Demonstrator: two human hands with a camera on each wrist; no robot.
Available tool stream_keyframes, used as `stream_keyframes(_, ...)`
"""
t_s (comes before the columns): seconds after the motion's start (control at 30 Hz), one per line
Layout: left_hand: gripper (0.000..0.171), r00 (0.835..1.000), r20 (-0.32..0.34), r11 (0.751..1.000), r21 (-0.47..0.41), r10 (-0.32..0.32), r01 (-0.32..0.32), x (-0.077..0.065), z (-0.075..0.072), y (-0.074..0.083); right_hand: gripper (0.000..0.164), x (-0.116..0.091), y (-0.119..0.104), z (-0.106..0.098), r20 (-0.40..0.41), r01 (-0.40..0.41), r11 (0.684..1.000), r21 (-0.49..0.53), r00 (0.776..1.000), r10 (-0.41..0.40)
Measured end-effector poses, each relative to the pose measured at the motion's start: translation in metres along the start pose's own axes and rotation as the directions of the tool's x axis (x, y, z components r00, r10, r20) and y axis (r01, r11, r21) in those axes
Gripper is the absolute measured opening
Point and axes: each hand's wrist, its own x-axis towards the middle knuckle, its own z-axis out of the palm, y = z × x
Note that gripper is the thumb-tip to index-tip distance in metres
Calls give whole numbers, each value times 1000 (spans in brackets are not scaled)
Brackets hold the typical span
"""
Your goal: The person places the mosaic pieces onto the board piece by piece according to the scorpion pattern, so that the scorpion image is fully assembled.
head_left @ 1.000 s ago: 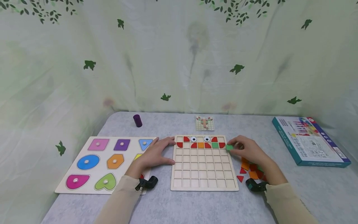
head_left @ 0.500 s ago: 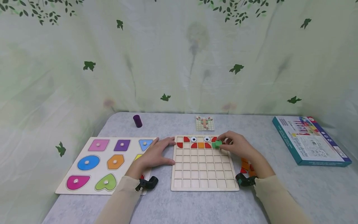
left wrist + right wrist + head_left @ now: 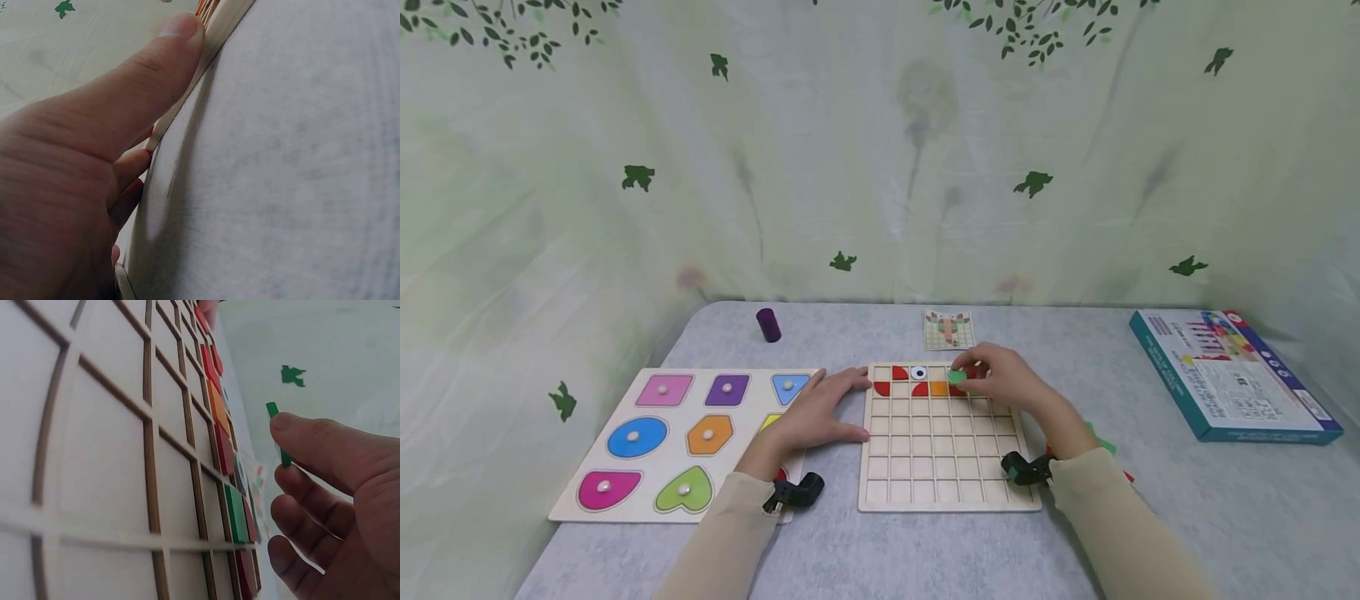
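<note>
A wooden grid board (image 3: 947, 454) lies in front of me, with red quarter-round tiles, an eye tile (image 3: 918, 372) and an orange square (image 3: 938, 388) in its far rows. My right hand (image 3: 1007, 382) pinches a green square tile (image 3: 957, 377) between thumb and fingertips over those rows and covers several tiles there. The right wrist view shows this tile held above the board, while another green tile (image 3: 236, 512) sits in a cell. My left hand (image 3: 820, 419) rests at the board's left side, fingers extended; in the left wrist view its thumb (image 3: 156, 69) touches the board's edge.
A knobbed shape puzzle (image 3: 625, 500) lies at left, partly under the left arm. A pattern card (image 3: 949, 331) and a purple cylinder (image 3: 768, 325) are at the back. A teal box (image 3: 1232, 379) lies at right. Loose tiles (image 3: 1101, 440) are mostly hidden by the right forearm.
The right hand has carried the green tile from beside the board's right edge leftward over the far rows. The left hand has stayed in place.
</note>
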Motion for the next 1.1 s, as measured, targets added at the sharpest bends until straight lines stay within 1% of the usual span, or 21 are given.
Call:
stream_keyframes(0.17,78,1000,2,1000,12,-3,3,2,1,-2,22,8,-7,6,20,26,1000,12,999,-26)
stream_keyframes(0.4,78,1000,4,1000,16,-5,5,3,2,-4,21,19,-16,16,50,37,999,26,998,-39)
stream_keyframes(0.63,78,1000,2,1000,6,-9,9,2,3,-5,19,29,-26,29,75,58,998,9,995,-59)
stream_keyframes(0.87,77,1000,5,1000,-3,-8,8,2,3,-5,19,37,-35,42,73,37,999,-17,997,-36)
stream_keyframes(1.1,77,1000,2,1000,2,-2,2,2,3,-7,17,42,-41,49,69,25,998,-54,997,-21)
